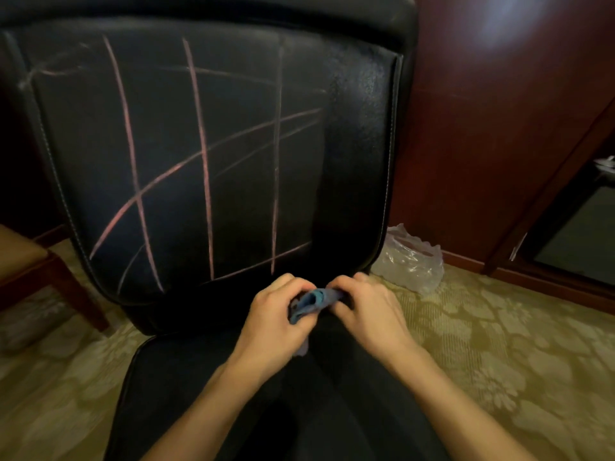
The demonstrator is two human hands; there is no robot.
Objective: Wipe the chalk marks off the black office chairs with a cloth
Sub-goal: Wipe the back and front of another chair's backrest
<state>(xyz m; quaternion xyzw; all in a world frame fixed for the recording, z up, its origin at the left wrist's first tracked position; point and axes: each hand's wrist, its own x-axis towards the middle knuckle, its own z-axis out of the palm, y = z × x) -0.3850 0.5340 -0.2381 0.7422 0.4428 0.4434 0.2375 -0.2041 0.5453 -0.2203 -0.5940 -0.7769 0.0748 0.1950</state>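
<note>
Chalk marks [203,154] in pink cross the padded backrest of the black office chair [359,134]: several near-upright strokes cut by long slanted and curved lines, with fainter smears near the top left corner. Below the backrest, over the rear of the chair's seat, both hands meet around a small blue cloth [311,302]. The left hand [276,324] has its fingers curled round the bunched cloth, and a bit of the fabric hangs down under its palm. The right hand [366,311] pinches the other end of the cloth with bent fingers, knuckles up. The cloth is held just clear of the backrest's lower edge, not touching the marks. Both bare forearms reach in from the bottom of the view. A crumpled clear plastic bag [411,261] lies on the patterned carpet [499,361] to the right of the chair, against a dark red wooden wall [482,128]. A wooden chair leg [73,287] stands at the left.
</note>
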